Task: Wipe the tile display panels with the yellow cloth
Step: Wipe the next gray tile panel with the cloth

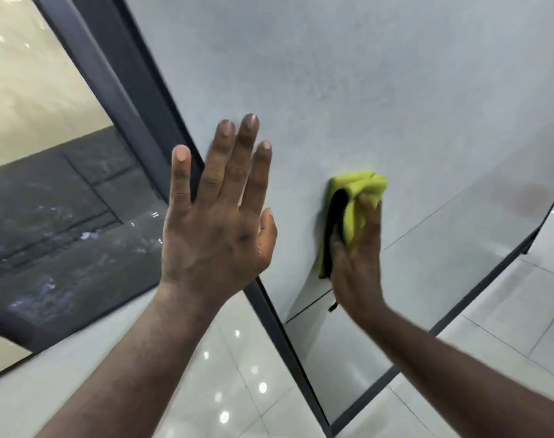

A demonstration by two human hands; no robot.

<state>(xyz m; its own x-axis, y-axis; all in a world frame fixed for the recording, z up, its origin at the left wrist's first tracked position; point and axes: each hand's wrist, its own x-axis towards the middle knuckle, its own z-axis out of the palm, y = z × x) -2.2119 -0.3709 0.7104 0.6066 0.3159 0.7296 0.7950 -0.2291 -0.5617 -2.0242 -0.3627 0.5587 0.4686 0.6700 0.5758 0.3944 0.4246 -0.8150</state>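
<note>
1. The right hand grips the cloth. Its fingers are curled round the bunched yellow fabric, with the thumb on the near side.
2. The cloth is pressed against the grey panel. The bulk of it projects above the grip, and a dark fold lies on its left side.
3. A thin seam in the panel runs to the right of the grip.
4. The left hand is level with the grip and well to its left. It is flat, with straight, spread fingers, and it holds nothing. Contact with the panel cannot be confirmed.
5. The dark frame borders the panel behind the left hand.
6. A dark panel lies beyond the frame.
7. The glossy floor lies below both hands.
</note>
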